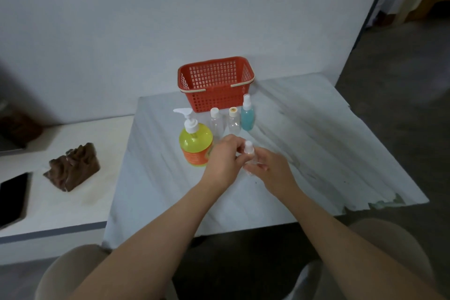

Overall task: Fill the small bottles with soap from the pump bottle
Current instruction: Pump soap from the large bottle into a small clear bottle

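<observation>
**Both hands on a clear spray bottle beside the pump bottle**

At the far left, on a lower white ledge [73,209], a dark phone [12,198] lies flat, and to its right stands a brown, rough-carved block [73,168].

The pale, streaked counter [316,141] carries the rest. The pump bottle [196,143] stands upright near the middle. It has a round, translucent yellow-green body, an orange label low on its front and a white pump head whose spout points left.

Just right of it and a little further back is a row of three small bottles:
- a clear bottle with a white cap [216,122];
- a clear bottle with a yellowish cap [234,122];
- a taller spray bottle filled with teal liquid [247,117], under a white sprayer and a clear cover.

Behind the row, against the wall, sits a red basket [214,100] with lattice sides and cream handles folded down along its rim.

In front of the row, the left hand [224,161] curls its fingers round the upper part of a small clear spray bottle [249,153], close to the bottle's white top. The right hand [272,168] grips the lower body from the other side. The bottle is upright between the hands, just right of the pump bottle. Whether its base touches the counter cannot be told, and its contents cannot be made out.
</observation>
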### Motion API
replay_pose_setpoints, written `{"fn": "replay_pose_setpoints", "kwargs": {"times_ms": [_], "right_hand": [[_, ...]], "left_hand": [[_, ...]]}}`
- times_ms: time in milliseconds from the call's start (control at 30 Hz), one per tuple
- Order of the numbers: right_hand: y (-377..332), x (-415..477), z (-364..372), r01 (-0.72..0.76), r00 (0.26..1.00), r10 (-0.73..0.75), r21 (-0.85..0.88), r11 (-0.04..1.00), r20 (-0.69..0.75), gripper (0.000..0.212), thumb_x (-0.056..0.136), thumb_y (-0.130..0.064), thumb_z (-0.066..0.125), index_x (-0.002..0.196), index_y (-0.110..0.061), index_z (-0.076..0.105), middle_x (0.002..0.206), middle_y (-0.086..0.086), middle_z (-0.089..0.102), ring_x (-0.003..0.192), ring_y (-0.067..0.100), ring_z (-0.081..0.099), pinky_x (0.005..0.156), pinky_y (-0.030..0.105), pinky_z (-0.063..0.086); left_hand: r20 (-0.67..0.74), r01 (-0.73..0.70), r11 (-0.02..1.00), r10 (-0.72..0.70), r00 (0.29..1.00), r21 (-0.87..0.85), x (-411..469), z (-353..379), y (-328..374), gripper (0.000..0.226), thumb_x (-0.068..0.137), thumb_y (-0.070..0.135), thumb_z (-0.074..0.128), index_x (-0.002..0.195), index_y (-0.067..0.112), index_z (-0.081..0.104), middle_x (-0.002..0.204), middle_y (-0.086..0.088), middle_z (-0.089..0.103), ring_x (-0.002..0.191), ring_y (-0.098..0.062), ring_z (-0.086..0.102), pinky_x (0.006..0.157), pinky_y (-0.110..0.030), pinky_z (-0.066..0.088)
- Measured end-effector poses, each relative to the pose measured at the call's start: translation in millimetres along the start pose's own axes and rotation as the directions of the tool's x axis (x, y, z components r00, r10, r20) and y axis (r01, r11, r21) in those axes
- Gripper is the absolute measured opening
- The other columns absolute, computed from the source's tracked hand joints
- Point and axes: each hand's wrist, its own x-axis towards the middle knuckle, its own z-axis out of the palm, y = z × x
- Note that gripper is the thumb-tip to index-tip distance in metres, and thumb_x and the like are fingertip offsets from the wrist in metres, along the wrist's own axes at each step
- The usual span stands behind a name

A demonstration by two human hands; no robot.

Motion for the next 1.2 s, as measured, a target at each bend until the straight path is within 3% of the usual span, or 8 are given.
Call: {"fn": "replay_pose_setpoints", "kwargs": {"times_ms": [133,333,467,667,833,967,1067,1200], "right_hand": [[-1,4,4,-0.019,0.998,0.021,0.041,0.999,-0.055,0.008,0.084,-0.028,0.068,0.087,-0.025,0.062,0.07,-0.008,0.061,0.069,0.005,0.061,0.061,0.01,0.041],[-8,9,10,-0.004,0.998,0.006,0.021,1.0,-0.069,0.013,0.079,-0.037,0.069,0.076,-0.038,0.057,0.064,-0.018,0.061,0.066,-0.007,0.059,0.057,0.005,0.038],[-8,11,9,-0.012,0.998,0.016,0.057,0.998,-0.064,0.022,0.077,-0.045,0.067,0.095,-0.033,0.068,0.08,-0.014,0.069,0.078,0.0,0.064,0.067,0.016,0.048],[-3,13,9,-0.021,0.999,0.021,0.007,1.0,-0.035,0.033,0.081,-0.028,0.071,0.113,-0.022,0.066,0.097,-0.004,0.07,0.09,0.011,0.066,0.084,0.03,0.053],[1,15,3,-0.019,0.997,0.017,-0.027,0.999,-0.069,0.028,0.079,-0.028,0.073,0.106,-0.026,0.068,0.091,-0.012,0.069,0.088,0.005,0.064,0.079,0.022,0.052],[0,21,-3,-0.045,0.993,0.04,-0.04,0.998,-0.112,0.021,0.074,-0.023,0.078,0.092,-0.029,0.068,0.082,-0.01,0.066,0.08,0.009,0.064,0.074,0.025,0.05],[-2,25,-6,-0.045,0.995,0.041,-0.035,0.998,-0.091,0.024,0.073,-0.028,0.077,0.094,-0.035,0.068,0.085,-0.011,0.067,0.083,0.005,0.063,0.076,0.025,0.05],[-9,28,-14,-0.043,0.996,0.036,-0.085,0.996,-0.078,0.034,0.076,-0.025,0.076,0.108,-0.03,0.068,0.084,-0.012,0.062,0.082,0.008,0.06,0.073,0.02,0.046]], "left_hand": [[-0.018,0.07,0.997,-0.07,0.997,0.013,8,1,-2,0.02,0.078,0.024,0.071,0.077,0.008,0.06,0.081,-0.004,0.06,0.076,-0.019,0.059,0.071,-0.035,0.049],[-0.052,0.213,0.961,-0.225,0.973,-0.176,5,-9,0,0.038,0.061,0.029,0.083,0.077,0.015,0.051,0.075,-0.003,0.063,0.071,-0.017,0.06,0.063,-0.032,0.051],[0.068,0.092,0.972,-0.079,0.995,-0.218,2,-17,-4,0.05,0.071,0.005,0.073,0.115,0.021,0.053,0.099,0.007,0.062,0.096,-0.006,0.06,0.081,-0.028,0.054],[0.025,0.106,0.974,-0.103,0.994,-0.201,8,-23,-11,0.032,0.067,0.011,0.078,0.089,0.024,0.059,0.071,0.01,0.058,0.065,-0.004,0.056,0.068,-0.029,0.053],[0.055,0.01,0.994,-0.004,0.999,-0.109,14,-24,-6,0.047,0.069,0.014,0.078,0.11,0.021,0.059,0.096,0.006,0.06,0.082,-0.008,0.058,0.072,-0.022,0.052],[0.186,-0.239,0.966,0.218,0.958,0.102,25,-28,-2,0.024,0.073,0.005,0.07,0.094,0.015,0.066,0.09,0.007,0.058,0.083,-0.01,0.055,0.073,-0.021,0.046],[0.196,-0.216,0.954,0.176,0.965,0.205,33,-32,4,0.012,0.077,0.022,0.069,0.084,0.017,0.062,0.082,0.009,0.051,0.077,-0.01,0.049,0.069,-0.023,0.041],[0.174,-0.178,0.943,0.132,0.976,0.282,41,-33,8,0.023,0.078,0.042,0.066,0.079,0.022,0.054,0.08,0.007,0.055,0.077,-0.012,0.052,0.064,-0.024,0.037]]}}
